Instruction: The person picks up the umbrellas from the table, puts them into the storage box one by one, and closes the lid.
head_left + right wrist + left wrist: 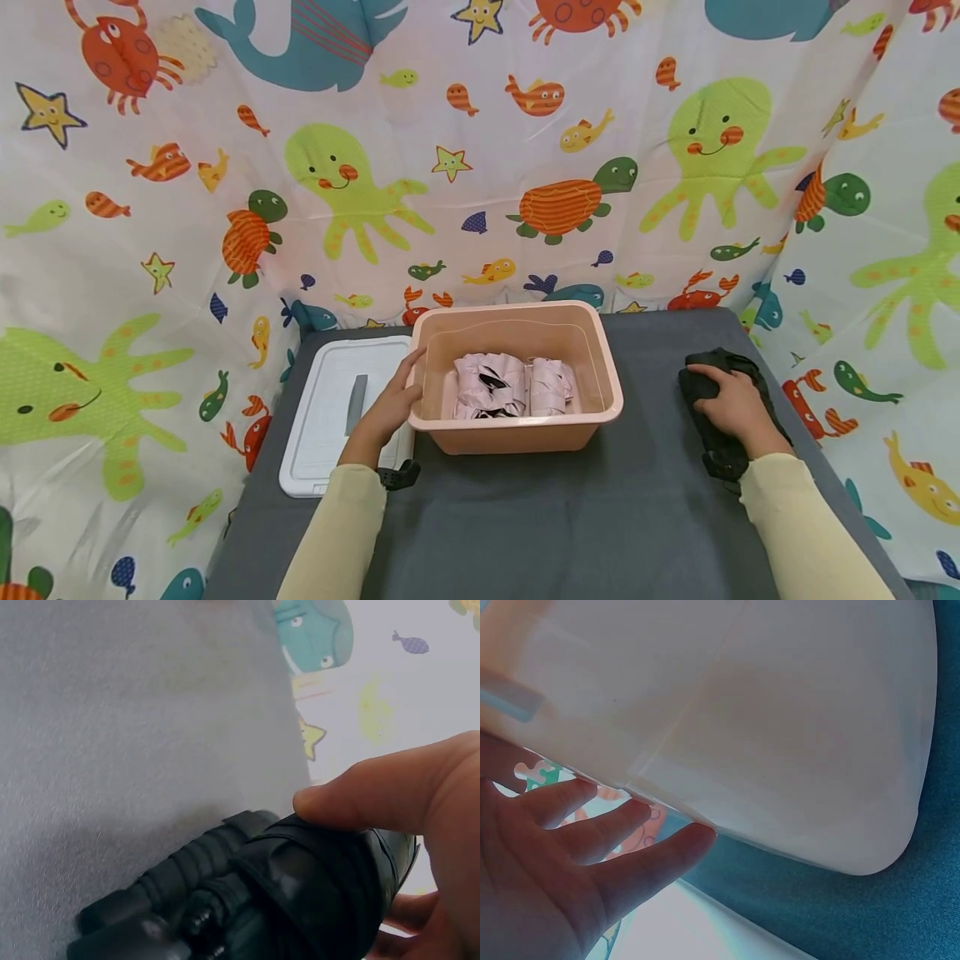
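Note:
A peach plastic bin (517,437) stands at the far middle of the table, two pale pink wrapped bundles (551,387) lying inside it, the left one with black showing through. My left hand (390,408) is at the bin's left side; in the left wrist view its fairly straight fingers (660,862) touch the bin's edge. On the right of the table, my right hand (735,408) grips a black folded bundle (723,454) with strap-like bands. Up close in the right wrist view, the thumb lies on top of this black bundle (300,885) and other fingers are behind it.
A white lid (322,417) with a grey handle lies flat left of the bin, partly under my left forearm. Grey cloth (540,525) covers the table. A curtain (465,192) printed with sea animals hangs behind and along both sides.

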Demonstrator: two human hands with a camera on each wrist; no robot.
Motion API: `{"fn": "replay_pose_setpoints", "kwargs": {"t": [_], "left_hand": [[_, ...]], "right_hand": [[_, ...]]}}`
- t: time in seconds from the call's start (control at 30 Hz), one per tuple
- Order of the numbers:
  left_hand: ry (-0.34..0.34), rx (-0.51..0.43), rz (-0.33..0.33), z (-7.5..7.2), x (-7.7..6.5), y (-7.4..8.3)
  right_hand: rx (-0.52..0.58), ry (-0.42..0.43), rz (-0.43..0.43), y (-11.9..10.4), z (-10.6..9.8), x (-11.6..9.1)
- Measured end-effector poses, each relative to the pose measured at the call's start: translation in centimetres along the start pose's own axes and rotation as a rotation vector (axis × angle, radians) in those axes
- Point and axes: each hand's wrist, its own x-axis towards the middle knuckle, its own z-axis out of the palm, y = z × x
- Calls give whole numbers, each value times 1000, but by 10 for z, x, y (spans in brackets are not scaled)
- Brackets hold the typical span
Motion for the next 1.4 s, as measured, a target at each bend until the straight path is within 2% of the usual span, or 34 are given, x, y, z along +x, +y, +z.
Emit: {"fn": "replay_pose_setpoints", "kwargs": {"t": [0.27, 0.57, 0.67, 0.73, 0.9, 0.97, 1.4], "left_hand": [[9, 6, 3, 1, 0, 0], [4, 12, 3, 0, -1, 0], [1, 10, 11, 0, -2, 0], [-15, 2, 0, -1, -6, 9], [-20, -9, -7, -1, -5, 7], [-5, -5, 6, 0, 0, -2], [0, 10, -4, 0, -2, 2]], "right_hand": [[42, 42, -53, -11, -5, -3], [61, 52, -103, -26, -12, -8], [78, 46, -107, -32, -16, -9], [88, 40, -111, -36, -18, -10], [127, 10, -95, -47, -24, -12], [142, -2, -80, -52, -26, -13], [214, -34, -101, -73, -34, -17]]}}
